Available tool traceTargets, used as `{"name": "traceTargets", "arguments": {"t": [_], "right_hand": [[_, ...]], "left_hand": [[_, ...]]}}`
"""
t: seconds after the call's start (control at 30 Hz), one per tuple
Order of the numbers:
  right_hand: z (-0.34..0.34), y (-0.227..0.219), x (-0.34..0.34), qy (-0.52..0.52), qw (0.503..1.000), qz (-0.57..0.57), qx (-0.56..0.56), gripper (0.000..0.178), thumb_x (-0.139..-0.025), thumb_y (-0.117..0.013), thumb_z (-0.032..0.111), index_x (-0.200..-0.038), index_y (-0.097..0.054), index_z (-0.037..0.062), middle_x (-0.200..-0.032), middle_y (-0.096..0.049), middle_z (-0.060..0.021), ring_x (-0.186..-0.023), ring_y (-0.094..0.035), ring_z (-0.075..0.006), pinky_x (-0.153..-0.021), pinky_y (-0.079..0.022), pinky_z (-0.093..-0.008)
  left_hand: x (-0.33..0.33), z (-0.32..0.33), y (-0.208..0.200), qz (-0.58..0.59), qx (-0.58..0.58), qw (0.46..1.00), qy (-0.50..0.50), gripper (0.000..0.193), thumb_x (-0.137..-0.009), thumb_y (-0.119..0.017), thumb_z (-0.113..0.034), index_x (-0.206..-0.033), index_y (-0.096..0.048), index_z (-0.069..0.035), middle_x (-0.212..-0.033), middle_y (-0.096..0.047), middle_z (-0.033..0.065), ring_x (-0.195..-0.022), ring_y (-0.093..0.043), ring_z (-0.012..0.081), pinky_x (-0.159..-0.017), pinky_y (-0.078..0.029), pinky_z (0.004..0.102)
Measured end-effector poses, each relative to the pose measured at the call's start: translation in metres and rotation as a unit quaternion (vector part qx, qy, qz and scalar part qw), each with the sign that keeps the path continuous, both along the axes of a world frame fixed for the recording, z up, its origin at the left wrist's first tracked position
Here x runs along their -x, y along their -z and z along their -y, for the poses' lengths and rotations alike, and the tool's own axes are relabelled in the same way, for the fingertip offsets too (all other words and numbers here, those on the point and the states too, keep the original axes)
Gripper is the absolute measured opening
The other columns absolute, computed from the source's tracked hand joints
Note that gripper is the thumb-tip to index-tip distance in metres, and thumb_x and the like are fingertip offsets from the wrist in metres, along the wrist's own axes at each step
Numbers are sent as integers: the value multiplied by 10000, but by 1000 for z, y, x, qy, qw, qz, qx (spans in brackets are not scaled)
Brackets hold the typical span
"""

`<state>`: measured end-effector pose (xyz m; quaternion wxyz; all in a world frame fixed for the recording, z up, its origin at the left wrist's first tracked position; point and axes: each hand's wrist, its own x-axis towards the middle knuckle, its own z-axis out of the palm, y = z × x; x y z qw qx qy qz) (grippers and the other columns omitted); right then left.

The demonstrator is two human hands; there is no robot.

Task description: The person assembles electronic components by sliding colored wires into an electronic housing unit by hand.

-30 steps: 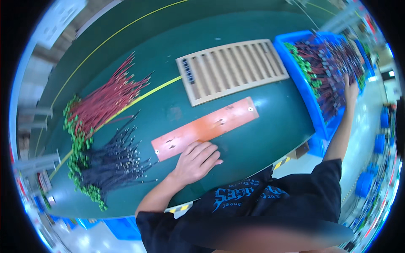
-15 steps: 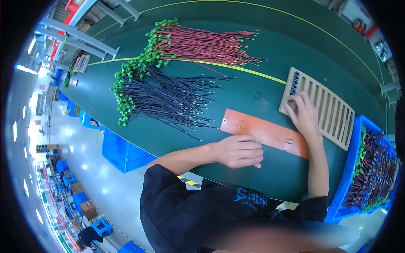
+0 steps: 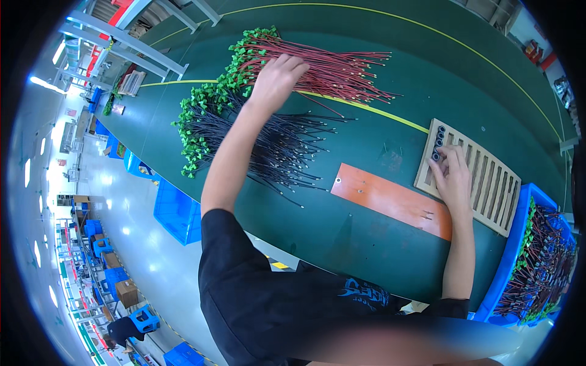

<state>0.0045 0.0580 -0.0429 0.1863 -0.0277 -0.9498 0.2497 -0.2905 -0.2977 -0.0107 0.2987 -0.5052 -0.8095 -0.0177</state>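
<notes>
My left hand (image 3: 279,80) is over the bundle of red wires (image 3: 332,64) with green connectors (image 3: 241,58). Its fingers are curled together, and their tips are partly hidden, so what they hold cannot be made out. My right hand (image 3: 455,180) rests at the left end of a slotted wooden rack (image 3: 495,198). Its thumb and fingers close around the nearest of several small black rings (image 3: 435,157) standing in a row in the first slot. A bundle of black wires (image 3: 274,143), also with green connectors, lies below my left forearm.
An orange board (image 3: 390,198) lies flat between the wires and the rack. A blue bin (image 3: 523,204) full of red and black wires stands at the right. Another blue bin (image 3: 174,210) is beyond the table's left edge. Yellow tape (image 3: 378,111) crosses the green table.
My left hand has moved from beside the orange board up and left to the red wires. My right hand stays at the rack, now with its fingertips at the nearest black ring.
</notes>
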Motion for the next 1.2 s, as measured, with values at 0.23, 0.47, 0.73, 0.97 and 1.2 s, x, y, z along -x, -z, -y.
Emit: {"name": "traceTargets", "arguments": {"t": [0.23, 0.47, 0.73, 0.97, 1.2], "right_hand": [[-7, 8, -6, -15, 998, -52, -18, 197, -890, -737, 83, -1036, -618, 26, -1012, -644, -122, -789, -663, -285, -667, -528, -389], [-5, 1, -1, -40, 989, -133, -51, 222, -845, -701, -20, -1052, -636, 27, -1024, -630, -135, -901, -642, -332, -797, -527, -418], [-4, 7, -10, -29, 998, -57, 14, 194, -910, -659, -17, -1101, -658, 17, -1037, -587, -114, -834, -656, -256, -713, -549, -353], [-6, 11, -11, -30, 998, -53, 25, 199, -918, -651, -18, -1114, -659, 15, -1049, -581, -115, -817, -660, -243, -716, -555, -342], [-3, 14, -9, -15, 999, -48, -6, 180, -946, -650, 46, -1124, -661, 23, -1067, -583, -127, -874, -645, -310, -750, -529, -397]], "left_hand": [[46, -8, 1, 139, 83, 986, 30, 210, -824, -683, -66, -1026, -739, -70, -970, -683, 79, -888, -680, 302, -764, -566, 414], [47, 20, -11, 190, -10, 981, 35, 96, -859, -691, -96, -934, -729, -50, -923, -699, 107, -857, -685, 356, -735, -566, 450], [29, 29, -32, 106, 112, 988, -27, 122, -841, -668, -98, -956, -685, -63, -925, -672, 99, -837, -691, 331, -702, -570, 441], [-18, 51, -91, 29, 138, 988, -60, 113, -804, -669, -68, -914, -683, -92, -902, -640, 75, -824, -695, 307, -676, -570, 445], [-72, 97, -43, 263, 201, 940, -78, 117, -816, -718, -88, -928, -750, -82, -904, -623, 84, -850, -674, 312, -714, -555, 425]]}}
